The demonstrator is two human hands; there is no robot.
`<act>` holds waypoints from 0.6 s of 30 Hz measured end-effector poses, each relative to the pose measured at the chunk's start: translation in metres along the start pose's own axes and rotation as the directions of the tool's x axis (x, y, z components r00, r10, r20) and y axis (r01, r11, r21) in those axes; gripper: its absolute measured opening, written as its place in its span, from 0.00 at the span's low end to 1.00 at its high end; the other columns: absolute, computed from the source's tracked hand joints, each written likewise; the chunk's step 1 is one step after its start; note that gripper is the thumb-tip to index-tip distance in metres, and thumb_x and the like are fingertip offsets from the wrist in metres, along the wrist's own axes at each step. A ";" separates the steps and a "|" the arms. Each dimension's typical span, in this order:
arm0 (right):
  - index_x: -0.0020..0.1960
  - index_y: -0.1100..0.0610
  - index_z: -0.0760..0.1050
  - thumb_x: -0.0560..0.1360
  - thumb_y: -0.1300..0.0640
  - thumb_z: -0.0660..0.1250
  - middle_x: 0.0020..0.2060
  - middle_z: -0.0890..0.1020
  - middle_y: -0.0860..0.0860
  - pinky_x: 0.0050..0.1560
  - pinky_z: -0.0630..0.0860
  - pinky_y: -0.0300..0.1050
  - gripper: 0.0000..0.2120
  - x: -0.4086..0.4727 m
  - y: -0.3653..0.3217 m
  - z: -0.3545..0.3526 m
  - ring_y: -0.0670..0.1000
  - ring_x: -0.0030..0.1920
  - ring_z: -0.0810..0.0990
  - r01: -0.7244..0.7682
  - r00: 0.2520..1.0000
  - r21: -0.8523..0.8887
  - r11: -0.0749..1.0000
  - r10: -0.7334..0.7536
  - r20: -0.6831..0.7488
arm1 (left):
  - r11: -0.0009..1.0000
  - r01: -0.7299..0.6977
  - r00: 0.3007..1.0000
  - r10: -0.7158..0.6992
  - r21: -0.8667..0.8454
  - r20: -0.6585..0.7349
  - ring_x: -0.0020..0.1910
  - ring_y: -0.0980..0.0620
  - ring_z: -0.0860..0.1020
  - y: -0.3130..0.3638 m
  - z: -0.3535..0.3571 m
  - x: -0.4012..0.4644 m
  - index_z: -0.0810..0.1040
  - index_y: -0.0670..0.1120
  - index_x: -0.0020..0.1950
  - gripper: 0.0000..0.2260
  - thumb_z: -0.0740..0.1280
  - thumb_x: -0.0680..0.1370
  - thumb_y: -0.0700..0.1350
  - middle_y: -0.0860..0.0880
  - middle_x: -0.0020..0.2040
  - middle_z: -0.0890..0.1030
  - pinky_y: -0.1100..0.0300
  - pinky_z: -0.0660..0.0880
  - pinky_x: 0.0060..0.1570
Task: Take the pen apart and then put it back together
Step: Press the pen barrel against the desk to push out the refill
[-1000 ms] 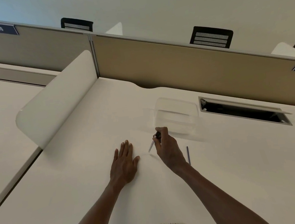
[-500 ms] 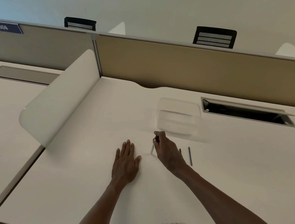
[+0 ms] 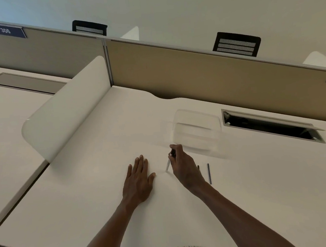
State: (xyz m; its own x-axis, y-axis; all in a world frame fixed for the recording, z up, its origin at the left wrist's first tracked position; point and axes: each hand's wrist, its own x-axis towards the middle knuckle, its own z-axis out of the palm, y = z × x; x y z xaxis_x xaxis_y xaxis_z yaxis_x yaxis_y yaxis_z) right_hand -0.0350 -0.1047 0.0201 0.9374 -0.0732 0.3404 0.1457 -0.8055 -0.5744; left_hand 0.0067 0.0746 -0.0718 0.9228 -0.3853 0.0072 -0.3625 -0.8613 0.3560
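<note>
White desk (image 3: 104, 187) bears the left hand (image 3: 138, 181) lying flat, fingers straight; right hand (image 3: 182, 167) pinches a clear pen barrel (image 3: 168, 163), refill (image 3: 209, 173) beside.

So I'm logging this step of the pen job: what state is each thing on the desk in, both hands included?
Left hand: flat on the white desk, fingers straight, holding nothing.
Right hand: gripping the clear pen barrel, tilted, tip down near the desk.
Thin dark refill rod: lying loose on the desk, right of that hand.
Clear plastic container: standing behind the hands.
</note>
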 end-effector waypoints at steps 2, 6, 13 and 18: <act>0.63 0.51 0.61 0.81 0.58 0.61 0.47 0.81 0.51 0.42 0.73 0.40 0.14 0.002 -0.002 -0.003 0.52 0.44 0.81 -0.009 1.000 0.008 1.000 0.009 -0.010 | 1.000 0.003 1.000 -0.003 0.006 0.005 0.80 0.49 0.43 0.000 0.000 0.000 0.48 0.43 0.80 0.29 0.49 0.83 0.56 0.46 0.81 0.45 0.51 0.42 0.78; 0.63 0.53 0.62 0.80 0.60 0.63 0.43 0.77 0.48 0.40 0.75 0.42 0.15 0.007 -0.007 -0.011 0.49 0.40 0.79 0.010 0.999 0.020 1.000 -0.009 -0.044 | 1.000 0.004 1.000 -0.004 0.018 0.013 0.80 0.49 0.42 0.001 -0.001 0.000 0.46 0.43 0.80 0.29 0.48 0.83 0.56 0.46 0.81 0.44 0.51 0.41 0.78; 0.65 0.52 0.63 0.79 0.60 0.64 0.42 0.80 0.50 0.40 0.76 0.43 0.17 0.024 -0.020 -0.030 0.50 0.40 0.80 0.065 0.992 0.032 0.997 -0.061 -0.113 | 1.000 0.007 1.000 -0.008 0.021 0.017 0.80 0.50 0.42 0.001 -0.001 0.000 0.46 0.44 0.80 0.29 0.48 0.83 0.56 0.46 0.81 0.44 0.51 0.42 0.78; 0.65 0.52 0.63 0.79 0.61 0.64 0.40 0.77 0.48 0.40 0.75 0.42 0.17 0.033 -0.029 -0.041 0.49 0.38 0.77 0.101 0.985 0.036 0.994 -0.095 -0.144 | 1.000 0.006 1.000 -0.006 0.008 0.016 0.80 0.50 0.42 0.000 0.000 0.001 0.47 0.43 0.80 0.29 0.48 0.84 0.56 0.46 0.81 0.43 0.51 0.42 0.78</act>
State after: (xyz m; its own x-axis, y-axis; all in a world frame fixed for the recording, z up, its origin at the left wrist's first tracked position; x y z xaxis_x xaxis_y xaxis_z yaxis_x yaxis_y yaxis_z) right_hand -0.0216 -0.1077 0.0782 0.8640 -0.0808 0.4970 0.2506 -0.7871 -0.5636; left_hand 0.0072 0.0739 -0.0717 0.9228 -0.3851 -0.0098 -0.3578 -0.8662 0.3489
